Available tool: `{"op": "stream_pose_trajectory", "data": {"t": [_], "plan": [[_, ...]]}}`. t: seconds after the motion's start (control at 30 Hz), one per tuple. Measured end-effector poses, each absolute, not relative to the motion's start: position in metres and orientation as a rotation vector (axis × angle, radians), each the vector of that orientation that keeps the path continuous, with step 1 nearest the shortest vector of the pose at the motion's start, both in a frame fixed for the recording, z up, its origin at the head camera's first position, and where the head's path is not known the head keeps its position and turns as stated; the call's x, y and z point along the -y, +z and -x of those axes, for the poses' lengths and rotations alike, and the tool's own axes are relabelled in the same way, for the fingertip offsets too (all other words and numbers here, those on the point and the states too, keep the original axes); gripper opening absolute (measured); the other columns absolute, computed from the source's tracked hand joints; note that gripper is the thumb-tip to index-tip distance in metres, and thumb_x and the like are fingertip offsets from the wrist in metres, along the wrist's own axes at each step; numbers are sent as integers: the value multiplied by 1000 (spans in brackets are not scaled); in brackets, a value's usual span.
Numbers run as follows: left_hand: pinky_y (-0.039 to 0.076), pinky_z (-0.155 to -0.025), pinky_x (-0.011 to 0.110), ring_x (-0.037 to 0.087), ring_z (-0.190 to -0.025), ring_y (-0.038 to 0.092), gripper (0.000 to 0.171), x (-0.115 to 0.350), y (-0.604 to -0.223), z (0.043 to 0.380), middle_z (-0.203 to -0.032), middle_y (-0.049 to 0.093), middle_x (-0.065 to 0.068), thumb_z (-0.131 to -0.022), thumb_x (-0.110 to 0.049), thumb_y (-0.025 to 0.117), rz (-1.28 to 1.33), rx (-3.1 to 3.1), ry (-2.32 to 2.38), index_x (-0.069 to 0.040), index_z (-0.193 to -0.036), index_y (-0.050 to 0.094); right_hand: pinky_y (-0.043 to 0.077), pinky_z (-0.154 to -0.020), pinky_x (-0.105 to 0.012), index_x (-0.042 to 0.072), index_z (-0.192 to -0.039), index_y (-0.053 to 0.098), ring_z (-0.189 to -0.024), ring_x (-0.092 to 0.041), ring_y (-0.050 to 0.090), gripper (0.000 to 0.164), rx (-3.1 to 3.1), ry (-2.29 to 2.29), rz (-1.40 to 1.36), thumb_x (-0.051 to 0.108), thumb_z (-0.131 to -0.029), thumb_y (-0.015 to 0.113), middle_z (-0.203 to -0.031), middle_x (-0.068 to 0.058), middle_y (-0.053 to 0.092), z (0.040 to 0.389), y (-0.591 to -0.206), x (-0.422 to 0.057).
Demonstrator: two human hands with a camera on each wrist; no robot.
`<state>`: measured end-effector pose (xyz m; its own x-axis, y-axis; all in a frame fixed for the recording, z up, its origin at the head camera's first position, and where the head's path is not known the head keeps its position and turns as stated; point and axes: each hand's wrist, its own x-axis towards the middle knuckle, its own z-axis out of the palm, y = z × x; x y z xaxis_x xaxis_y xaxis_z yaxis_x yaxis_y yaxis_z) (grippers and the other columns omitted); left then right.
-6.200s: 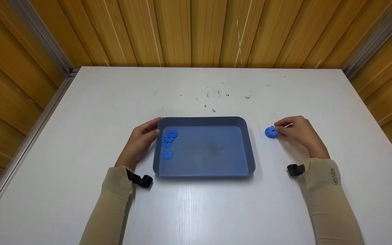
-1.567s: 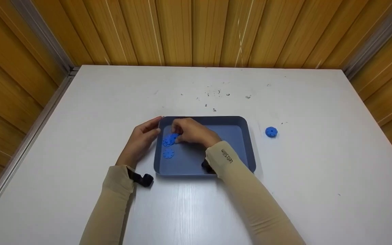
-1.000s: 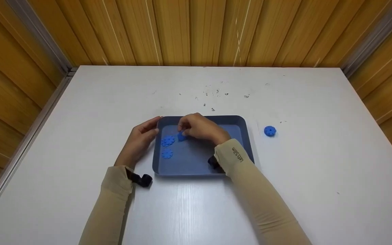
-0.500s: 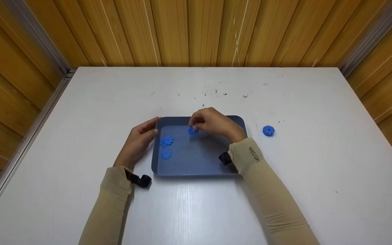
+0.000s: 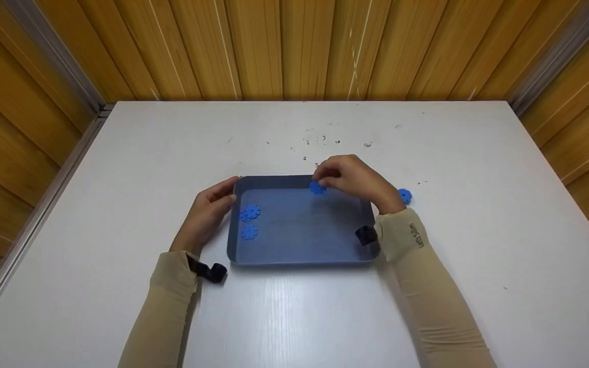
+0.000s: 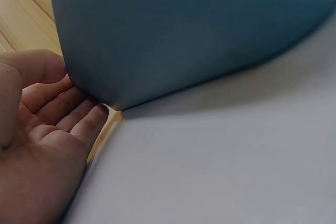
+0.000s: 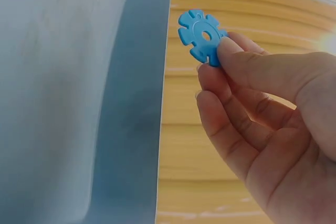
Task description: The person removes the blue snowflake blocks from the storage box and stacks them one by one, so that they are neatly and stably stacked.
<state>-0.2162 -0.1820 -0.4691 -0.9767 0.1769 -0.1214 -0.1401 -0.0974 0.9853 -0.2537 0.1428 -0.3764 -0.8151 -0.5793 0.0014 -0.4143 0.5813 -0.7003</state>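
A blue notched plastic disc [image 5: 317, 187] with a round hole is pinched between the thumb and fingers of my right hand [image 5: 358, 176], above the tray's back wall. The right wrist view shows the same disc [image 7: 202, 36] tilted, beyond the tray's rim. My left hand [image 5: 205, 212] rests against the outside of the left wall of the grey-blue tray [image 5: 299, 264]; the left wrist view has its fingertips [image 6: 97, 116] touching the outer wall. Inside the tray's left side lie overlapping discs [image 5: 251, 211] and one separate disc [image 5: 249, 232].
Right of the tray, another blue disc piece [image 5: 405, 196] lies on the white table [image 5: 478, 153], partly hidden by my right wrist. Dark specks mark the tabletop behind the tray. Wood-patterned panels [image 5: 304, 46] stand along the table's back and sides.
My right hand has taken a disc from the group at the tray's left and carried it right, toward the back wall. Earlier it was at the pieces on the table. My left hand has stayed put.
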Motion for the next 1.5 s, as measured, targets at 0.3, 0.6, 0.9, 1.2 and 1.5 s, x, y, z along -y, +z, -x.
{"op": "stream_pose_trajectory", "data": {"t": [0.3,0.6,0.9,1.2,1.5], "plan": [[35,-114,32,18,-138,41,52,181,-469,216,-149,44,8,-94,1,49,-12,-1940,2192,-7,-145,42,52,-85,-36,7,-107,71,-95,-20,64,18,-2663,-1050,681,8,-91,63,-105,-9,70,250,-376,-176],[34,-115,33,18,-138,41,50,183,-470,217,-149,44,6,-94,0,49,-6,-1964,2175,-9,-144,44,53,-88,-39,6,-108,70,-94,-22,62,18,-2727,-1022,587,9,-92,63,-106,-11,69,246,-378,-208],[34,-115,32,16,-139,40,50,182,-470,218,-150,43,5,-95,-1,49,10,-1979,2154,-10,-144,43,52,-87,-39,5,-110,69,-94,-24,60,20,-2768,-1002,507,8,-92,62,-107,-13,68,244,-385,-238],[34,-115,32,16,-139,38,51,181,-468,216,-151,41,4,-95,-1,49,2,-1988,2147,-11,-145,42,49,-84,-34,7,-112,69,-93,-25,60,21,-2791,-942,381,13,-93,61,-111,-13,68,240,-390,-262],[34,-115,31,15,-137,41,50,182,-470,217,-147,46,1,-95,-2,50,9,-2008,2133,-13,-143,45,47,-86,-34,6,-114,68,-96,-26,58,23,-2802,-933,339,13,-94,60,-114,-16,67,238,-398,-281]]}}
